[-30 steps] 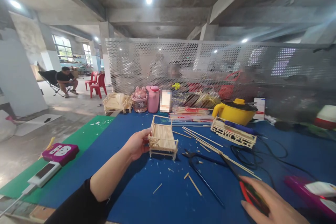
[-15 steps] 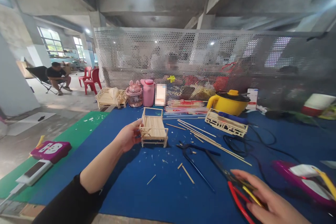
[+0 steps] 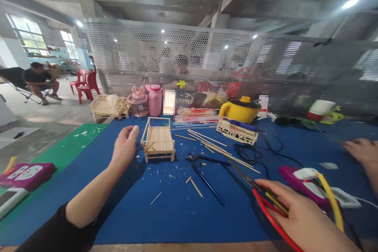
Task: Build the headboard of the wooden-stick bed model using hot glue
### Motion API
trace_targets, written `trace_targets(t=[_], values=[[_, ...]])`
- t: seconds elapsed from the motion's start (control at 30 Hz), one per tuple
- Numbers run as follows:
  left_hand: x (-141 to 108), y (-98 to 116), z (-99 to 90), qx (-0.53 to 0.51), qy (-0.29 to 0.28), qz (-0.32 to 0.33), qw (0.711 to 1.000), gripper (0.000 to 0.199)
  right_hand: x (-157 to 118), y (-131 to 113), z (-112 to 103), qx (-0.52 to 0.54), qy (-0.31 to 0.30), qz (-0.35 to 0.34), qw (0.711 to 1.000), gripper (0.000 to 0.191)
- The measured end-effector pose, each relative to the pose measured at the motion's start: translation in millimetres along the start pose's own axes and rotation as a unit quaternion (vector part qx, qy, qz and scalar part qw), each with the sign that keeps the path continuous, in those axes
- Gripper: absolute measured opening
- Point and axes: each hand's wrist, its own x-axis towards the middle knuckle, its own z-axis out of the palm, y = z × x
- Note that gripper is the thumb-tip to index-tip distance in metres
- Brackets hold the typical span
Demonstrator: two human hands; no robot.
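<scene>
Head view: small stick bench (image 3: 159,138) stands upright on the blue mat (image 3: 132,220), left of the loose sticks (image 3: 236,159).
Left hand (image 3: 125,145): just beside the bench at its left, apart from it; fingers loosely bent, pinching nothing.
Right hand (image 3: 295,208): at near right, it wraps around the handles of red scissors (image 3: 261,201).
Dark pliers (image 3: 208,184): they lie between bench and scissors.

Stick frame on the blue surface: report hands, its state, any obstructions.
Left hand beside the stick frame, not touching. Right hand gripping red-handled tool. Stick frame upright on blue surface. Dark pliers lying between it and right hand.
</scene>
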Motion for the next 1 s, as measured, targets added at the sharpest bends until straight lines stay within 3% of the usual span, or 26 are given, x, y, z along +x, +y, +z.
trace_targets(t=[0.07, 0.13, 0.17, 0.23, 0.3, 0.4, 0.53, 0.7, 0.83, 0.9, 1.0], values=[[-6, 1, -1.8, 0.046, 0.082, 0.139, 0.986, 0.027, -3, 0, 0, -0.006, -0.008, 0.009, 1.0, 0.04], [-16, 0, -0.9, 0.108, 0.13, 0.331, 0.928, 0.021, -5, 0, 2, -0.022, -0.033, 0.012, 0.999, 0.04], [-22, 0, 0.9, 0.132, 0.125, 0.42, 0.889, 0.018, -5, 0, 2, -0.031, -0.051, 0.015, 0.998, 0.041], [-36, -2, 6.4, 0.159, 0.055, 0.539, 0.826, 0.014, -5, -3, 3, -0.05, -0.082, 0.029, 0.995, 0.043], [-49, -4, 13.7, 0.191, -0.058, 0.598, 0.777, 0.016, -5, -8, 2, -0.073, -0.107, 0.049, 0.99, 0.044], [-65, -8, 26.4, 0.27, -0.232, 0.593, 0.723, 0.017, -4, -16, -2, -0.113, -0.136, 0.069, 0.982, 0.045], [-78, -12, 51.4, 0.38, -0.419, 0.478, 0.672, 0.018, -4, -21, -8, -0.149, -0.165, 0.081, 0.972, 0.042], [-87, -12, 96.4, 0.456, -0.452, 0.443, 0.626, 0.024, -5, -10, -3, -0.166, -0.15, 0.112, 0.968, 0.045], [-88, -14, 122.1, 0.481, -0.487, 0.432, 0.588, 0.02, 3, 4, 1, -0.117, -0.167, 0.132, 0.97, 0.048], [-85, -15, 127.7, 0.489, -0.49, 0.424, 0.583, 0.018, 11, 6, 1, -0.083, -0.173, 0.128, 0.973, 0.046], [-77, -19, 129.8, 0.488, -0.473, 0.423, 0.599, 0.02, 22, 3, 1, -0.06, -0.177, 0.127, 0.974, 0.042]])
